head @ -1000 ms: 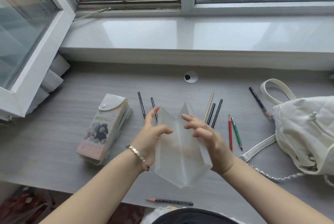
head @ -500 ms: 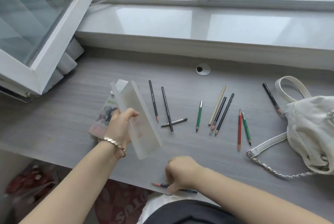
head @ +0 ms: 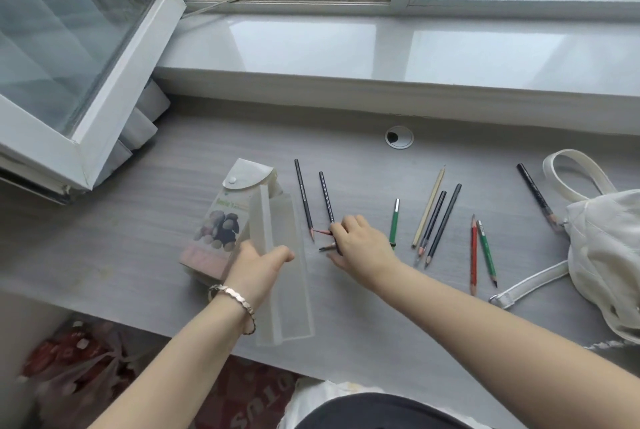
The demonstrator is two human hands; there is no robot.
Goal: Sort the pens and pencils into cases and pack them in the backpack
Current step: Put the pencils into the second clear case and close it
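Observation:
My left hand [head: 258, 267] grips a long translucent pencil case [head: 277, 231], tilted on the desk beside a printed case [head: 221, 224] with a snap flap. My right hand [head: 360, 245] is closed on a dark pencil whose red tip [head: 320, 231] points left. It rests over a short dark pencil [head: 325, 248]. Two black pencils [head: 303, 198] lie just beyond it. To the right lie a green pen [head: 394, 221], a pale pencil with two dark ones [head: 443, 221], a red pencil [head: 473, 255] and a green pencil [head: 486, 255]. The white backpack [head: 609, 248] sits at the far right.
Another black pencil [head: 535, 193] lies against the backpack's handle. An open window sash [head: 86, 82] juts over the grey desk [head: 346, 324] at the left. A cable hole [head: 399, 137] is near the sill. A red bag [head: 69, 359] lies on the floor.
My right hand took the pencil from the desk's front edge and moved up to the middle pencils. My left hand lowered the translucent case next to the printed case.

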